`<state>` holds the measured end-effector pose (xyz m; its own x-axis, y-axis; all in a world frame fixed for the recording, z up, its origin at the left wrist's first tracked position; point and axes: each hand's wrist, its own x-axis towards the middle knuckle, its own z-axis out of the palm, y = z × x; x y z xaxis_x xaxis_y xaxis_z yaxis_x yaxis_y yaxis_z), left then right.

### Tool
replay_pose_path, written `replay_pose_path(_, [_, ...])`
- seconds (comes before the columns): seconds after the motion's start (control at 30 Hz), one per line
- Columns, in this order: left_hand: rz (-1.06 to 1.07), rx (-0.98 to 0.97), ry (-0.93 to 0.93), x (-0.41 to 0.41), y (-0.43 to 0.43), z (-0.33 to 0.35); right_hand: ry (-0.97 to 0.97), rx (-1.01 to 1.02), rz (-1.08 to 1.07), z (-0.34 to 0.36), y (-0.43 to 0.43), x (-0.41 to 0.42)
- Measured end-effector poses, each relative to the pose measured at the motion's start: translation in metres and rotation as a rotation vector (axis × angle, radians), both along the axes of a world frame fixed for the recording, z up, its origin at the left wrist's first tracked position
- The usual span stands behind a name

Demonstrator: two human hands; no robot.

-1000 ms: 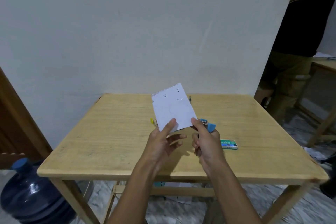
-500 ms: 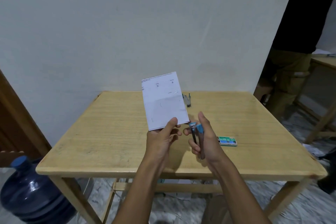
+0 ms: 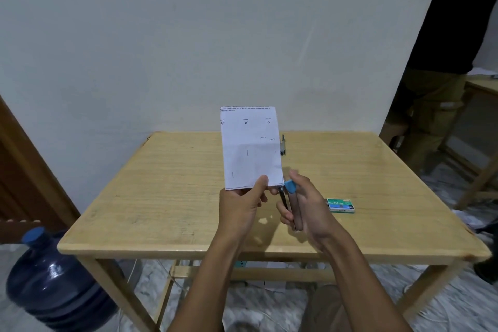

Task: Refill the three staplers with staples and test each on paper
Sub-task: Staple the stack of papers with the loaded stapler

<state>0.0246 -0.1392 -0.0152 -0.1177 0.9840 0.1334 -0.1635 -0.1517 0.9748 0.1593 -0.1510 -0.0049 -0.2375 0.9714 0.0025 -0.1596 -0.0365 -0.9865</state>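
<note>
My left hand [image 3: 242, 205] pinches the bottom edge of a folded white paper [image 3: 250, 148] and holds it upright above the wooden table [image 3: 167, 197]. The sheet bears several staples. My right hand [image 3: 304, 207] grips a blue-tipped stapler [image 3: 290, 197], whose nose meets the paper's lower right corner. A second, metal stapler [image 3: 283, 145] lies on the table behind the paper, partly hidden by it. A green staple box [image 3: 341, 205] lies to the right of my right hand. No third stapler is in view.
A blue water jug [image 3: 51, 280] stands on the floor at the table's left front corner. A person in dark clothes [image 3: 442, 62] stands at the right beside another wooden table [image 3: 482, 86]. A white wall runs behind the table.
The paper has been raised and turned upright. My right hand has swung the stapler round so its blue nose now touches the paper's lower right corner.
</note>
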Motion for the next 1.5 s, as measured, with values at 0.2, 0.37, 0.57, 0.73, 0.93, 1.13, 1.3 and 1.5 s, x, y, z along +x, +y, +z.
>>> replay_pose_path(0.2, [0.034,0.015,0.06,0.003,-0.001,-0.003,-0.031,-0.023,0.006,-0.006,0.002,0.001])
replay_pose_path(0.37, [0.041,-0.005,0.066,0.004,0.0,-0.005,0.019,-0.064,-0.01,-0.007,0.003,-0.001])
replay_pose_path(0.57, [0.025,-0.063,-0.025,0.004,0.001,-0.007,0.029,-0.066,-0.11,-0.01,0.002,-0.002])
replay_pose_path(0.73, [-0.056,-0.099,-0.142,0.001,-0.001,-0.008,0.039,-0.043,-0.185,-0.013,0.005,-0.003])
replay_pose_path(0.93, [-0.1,-0.135,-0.217,0.001,-0.001,-0.005,0.017,-0.046,-0.222,-0.016,0.005,-0.002])
replay_pose_path(1.13, [-0.12,-0.128,-0.225,0.0,0.002,-0.009,0.05,-0.038,-0.196,-0.014,0.004,-0.001])
replay_pose_path(1.3, [-0.121,-0.134,-0.232,-0.001,0.002,-0.009,0.067,-0.072,-0.207,-0.015,0.005,-0.003])
replay_pose_path(1.5, [-0.115,-0.166,-0.25,-0.002,0.001,-0.012,0.121,-0.102,-0.217,-0.012,0.006,-0.001])
